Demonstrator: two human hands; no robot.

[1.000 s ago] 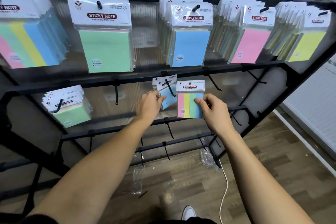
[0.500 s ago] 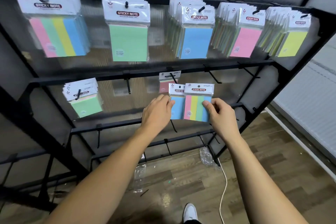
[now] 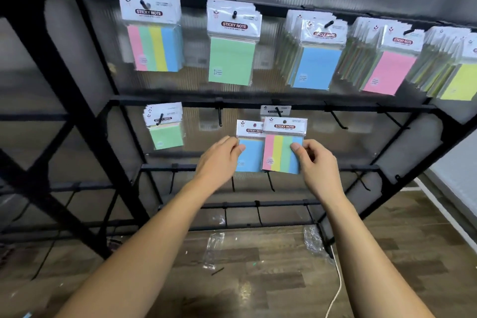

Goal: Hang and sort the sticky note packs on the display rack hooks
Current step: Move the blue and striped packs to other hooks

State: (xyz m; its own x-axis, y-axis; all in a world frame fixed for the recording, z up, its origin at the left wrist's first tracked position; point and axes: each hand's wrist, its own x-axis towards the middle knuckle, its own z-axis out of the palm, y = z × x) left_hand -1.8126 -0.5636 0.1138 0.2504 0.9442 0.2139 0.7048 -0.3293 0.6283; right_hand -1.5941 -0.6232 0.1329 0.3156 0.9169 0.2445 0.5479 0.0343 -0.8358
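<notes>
Right now, from the head view, I have 2 packs in play at the middle of the rack's second row. My left hand (image 3: 219,160) pinches the blue pack (image 3: 249,153) by its left edge, thumb across the front; my right hand (image 3: 316,165) pinches the striped pack (image 3: 282,152) by its right edge, thumb on the blue stripe. The 2 packs hang upright, long axis vertical, header cards up, and the striped pack overlaps the blue pack's right edge.

The relation that matters, as I judge it: the occupied hook (image 3: 278,111) sits directly above and just behind the striped pack's header, with 1 pack's white header already on it. That hook is nearest my right hand. The striped pack's punched hole lies just below the hook tip, so hanging it there means a short lift and a push toward the back panel. For sorting, though, I think the striped pack belongs with its match, the large striped stack (image 3: 154,44) far up to the left on the top row.

An empty hook (image 3: 220,117) lies up and left of the blue pack, closest to my left hand. Another empty hook (image 3: 338,120) lies up and right of my right hand.
</notes>
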